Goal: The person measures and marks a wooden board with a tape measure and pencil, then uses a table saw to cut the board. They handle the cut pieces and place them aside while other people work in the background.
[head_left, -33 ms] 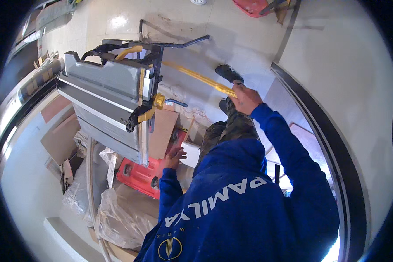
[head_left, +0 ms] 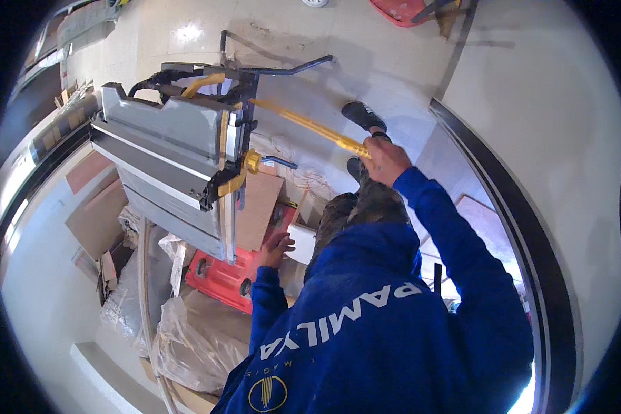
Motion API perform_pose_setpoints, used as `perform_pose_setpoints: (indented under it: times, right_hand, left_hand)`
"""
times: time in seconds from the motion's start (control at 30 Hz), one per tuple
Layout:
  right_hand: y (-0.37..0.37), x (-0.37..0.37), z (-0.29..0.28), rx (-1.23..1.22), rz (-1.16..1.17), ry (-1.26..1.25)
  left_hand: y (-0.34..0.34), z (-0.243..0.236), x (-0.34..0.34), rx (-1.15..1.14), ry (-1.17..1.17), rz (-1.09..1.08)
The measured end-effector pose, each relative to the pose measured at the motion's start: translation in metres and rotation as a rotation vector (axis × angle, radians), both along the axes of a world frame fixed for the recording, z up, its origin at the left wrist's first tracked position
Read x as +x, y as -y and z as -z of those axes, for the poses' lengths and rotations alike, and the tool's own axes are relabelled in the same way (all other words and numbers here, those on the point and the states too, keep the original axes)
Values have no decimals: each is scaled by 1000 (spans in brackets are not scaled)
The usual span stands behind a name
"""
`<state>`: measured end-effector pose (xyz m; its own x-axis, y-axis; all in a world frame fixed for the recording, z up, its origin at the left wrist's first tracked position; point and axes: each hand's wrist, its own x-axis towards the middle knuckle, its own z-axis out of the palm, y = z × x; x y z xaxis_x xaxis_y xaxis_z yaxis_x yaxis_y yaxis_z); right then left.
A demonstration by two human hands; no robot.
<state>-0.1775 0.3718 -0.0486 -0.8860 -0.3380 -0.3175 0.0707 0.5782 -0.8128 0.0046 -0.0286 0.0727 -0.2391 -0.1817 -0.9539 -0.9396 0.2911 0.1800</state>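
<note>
A long yellow push stick (head_left: 310,125) is gripped near one end by my right hand (head_left: 386,160). Its other end reaches to the side of a grey table saw (head_left: 172,131); I cannot tell whether they touch. The saw has a yellow adjustment knob (head_left: 253,161) and a blue-tipped crank handle (head_left: 283,163) on that side. Below the saw, my left hand (head_left: 276,250) is empty with its fingers apart, close to a red plastic case (head_left: 217,279) and a white box (head_left: 301,243).
A black stand leg (head_left: 290,71) juts out from the saw across the floor. Crumpled clear plastic sheeting (head_left: 193,345) and brown boards (head_left: 100,221) lie at the lower left. A dark curved frame edge (head_left: 510,207) runs along my right. Something red (head_left: 400,10) is at the far edge.
My right hand and the push stick have shifted slightly left, and the stick's angle differs a little. My left hand stays almost where it was.
</note>
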Motion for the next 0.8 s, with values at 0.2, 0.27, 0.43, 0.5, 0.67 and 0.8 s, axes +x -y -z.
perform_pose_setpoints:
  times: [0.2, 0.27, 0.43, 0.5, 0.67, 0.8]
  right_hand:
    - [37, -2, 14, -33, -54, 50]
    - [39, 1, 15, -34, -46, 75]
    - [40, 6, 19, -54, -51, 93]
    - [44, 4, 19, -69, -45, 92]
    - [56, -7, 16, -22, -74, 117]
    - [52, -16, 37, 63, -128, 95]
  left_hand:
    - [-7, -17, -58, -77, -56, 15]
    - [-2, -19, -68, -103, -74, 46]
    - [4, -20, -61, -133, -43, 55]
    - [3, -18, -55, -124, -4, 52]
    - [-3, -13, -43, -106, 70, 54]
    - [-8, -13, -42, -70, 77, -22]
